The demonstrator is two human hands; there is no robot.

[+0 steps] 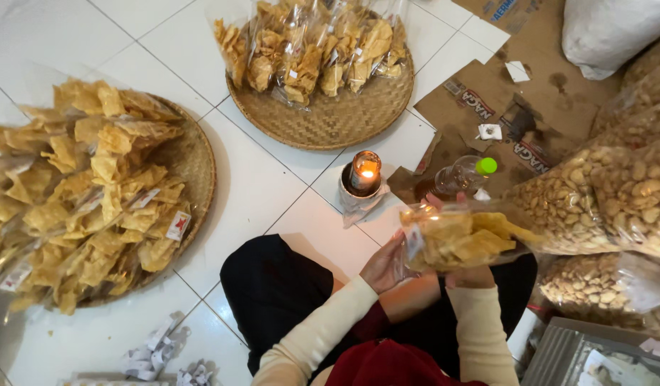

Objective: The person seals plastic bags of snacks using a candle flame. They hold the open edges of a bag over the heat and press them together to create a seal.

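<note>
Big woven tray (194, 161) at the floor's left edge is piled with bagged yellow chips, white labels tucked in; a second round tray (330, 121) sits at the top; clear peanut sacks (601, 196) crowd the right; left hand (385, 266) and right hand (467, 275) both grip a chip bag (462, 236) over the lap; lit candle (365, 171) just beyond it.

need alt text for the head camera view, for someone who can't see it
Seen from above, a seated person's left hand and right hand hold a clear bag of yellow chips near a lit candle on a white tiled floor. Two woven trays of filled chip bags lie ahead and to the left; sacks of peanuts sit to the right.
</note>
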